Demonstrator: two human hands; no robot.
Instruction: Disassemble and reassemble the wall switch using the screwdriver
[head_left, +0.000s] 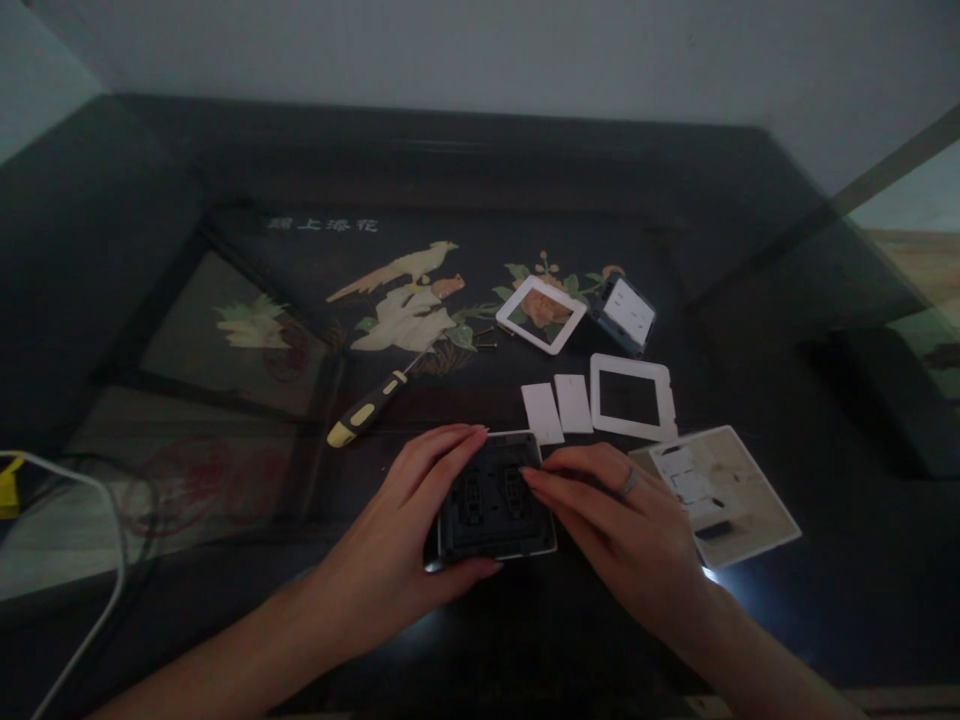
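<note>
A dark square switch module (495, 500) with a pale rim lies face-up on the glass-topped table, near its front edge. My left hand (405, 540) grips it from the left, thumb under its front edge and fingers along its top edge. My right hand (622, 530), a ring on one finger, rests at its right side with fingertips pressing onto its top face. Two small white rocker plates (559, 408) lie just behind the module.
A white frame (631, 397) lies right of the rocker plates, another white frame (541, 314) and a dark switch body (625, 314) farther back. A yellow-and-black screwdriver (371, 405) lies to the left, a card with white parts (720, 492) to the right, a white cable (97, 560) at far left.
</note>
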